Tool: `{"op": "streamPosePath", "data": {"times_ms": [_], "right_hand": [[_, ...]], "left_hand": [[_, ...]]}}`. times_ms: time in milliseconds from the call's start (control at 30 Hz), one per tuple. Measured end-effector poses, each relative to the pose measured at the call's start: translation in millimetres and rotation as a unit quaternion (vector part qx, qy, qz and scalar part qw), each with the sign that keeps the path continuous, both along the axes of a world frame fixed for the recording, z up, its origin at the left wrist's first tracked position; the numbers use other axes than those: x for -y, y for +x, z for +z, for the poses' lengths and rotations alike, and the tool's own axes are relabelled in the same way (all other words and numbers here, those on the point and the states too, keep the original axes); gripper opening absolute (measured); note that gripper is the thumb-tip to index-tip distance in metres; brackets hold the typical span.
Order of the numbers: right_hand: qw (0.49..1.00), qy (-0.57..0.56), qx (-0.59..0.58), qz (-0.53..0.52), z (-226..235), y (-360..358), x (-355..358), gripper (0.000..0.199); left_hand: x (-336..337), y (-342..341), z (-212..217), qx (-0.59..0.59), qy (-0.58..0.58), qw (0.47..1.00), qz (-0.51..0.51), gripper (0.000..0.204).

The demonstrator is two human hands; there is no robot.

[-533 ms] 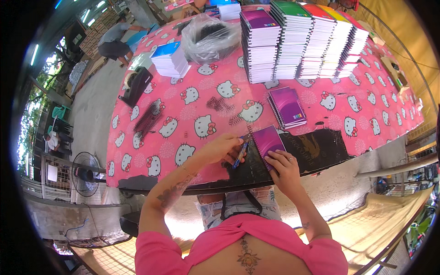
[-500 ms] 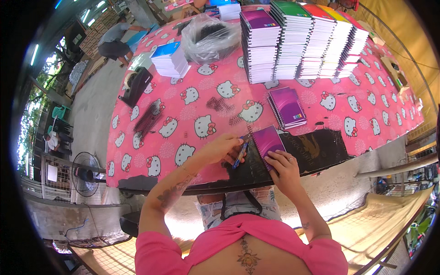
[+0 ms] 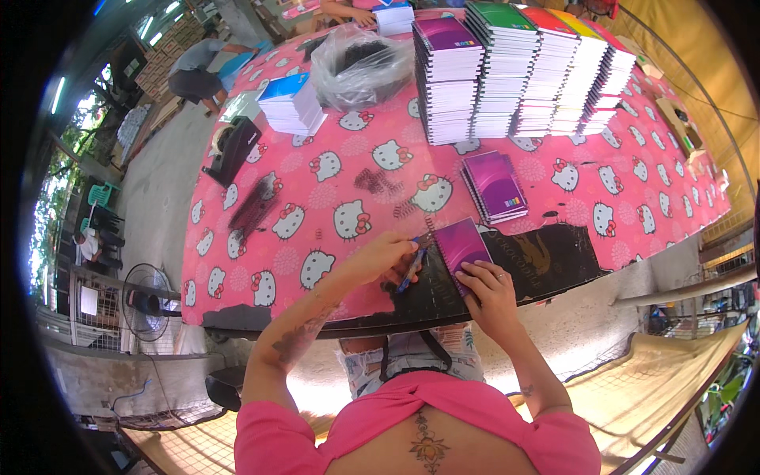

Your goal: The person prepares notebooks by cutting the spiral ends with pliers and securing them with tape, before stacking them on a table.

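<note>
Pink patterned cloth [image 3: 348,253] is covering most of the bench [image 3: 574,247], while a torn black patch is showing along the near edge. Looking down from the head, the view is taking in a purple notebook [image 3: 461,244] that is lying close to that edge, partly over the black. The right hand [image 3: 488,283] is pressing on its lower cover with fingers stretched out; the left hand [image 3: 396,257] is curling around a blue-handled tool [image 3: 410,277] beside the coil's upper end, and whether its tip is touching the wire, one cannot tell.

Just beyond, a low pile of purple notebooks [image 3: 496,188] is sitting in the way, and tall notebook stacks [image 3: 503,83] are walling off the far side. Loose dark coils [image 3: 378,184] are lying left of the pile, and a coil bundle [image 3: 253,214] is resting farther left. Behind these, a tape dispenser [image 3: 235,149], a blue-topped stack [image 3: 291,111] and a clear plastic bag [image 3: 364,79] are crowding the left side. Past the bench, a co-worker [image 3: 198,70] is bending over, and a fan [image 3: 146,302] is standing nearer.
</note>
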State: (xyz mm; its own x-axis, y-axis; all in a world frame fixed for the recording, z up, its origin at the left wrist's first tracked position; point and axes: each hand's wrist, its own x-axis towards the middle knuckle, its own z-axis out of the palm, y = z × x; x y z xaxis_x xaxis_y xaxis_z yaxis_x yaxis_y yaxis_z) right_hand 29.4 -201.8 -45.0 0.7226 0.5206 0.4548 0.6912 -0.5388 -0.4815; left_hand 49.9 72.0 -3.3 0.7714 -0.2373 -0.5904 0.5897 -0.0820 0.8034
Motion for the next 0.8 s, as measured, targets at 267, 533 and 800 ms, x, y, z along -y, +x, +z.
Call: {"op": "streamPosePath", "data": {"times_ms": [267, 533, 800], "right_hand": [[1.0, 0.0, 0.003, 0.004, 1.6, 0.4, -1.9, 0.041], [1.0, -0.008, 0.012, -0.007, -1.3, -0.2, -0.8, 0.039], [1.0, -0.001, -0.001, -0.003, -0.1, -0.4, -1.0, 0.043]], "left_hand": [[3.3, -0.5, -7.3, 0.058, 0.064, 0.996, -0.03, 0.03], [4.6, -5.7, -3.3, -0.011, -0.044, 0.998, 0.052, 0.03], [15.4, -11.6, 3.2, 0.219, 0.368, 0.895, -0.129, 0.028]]}}
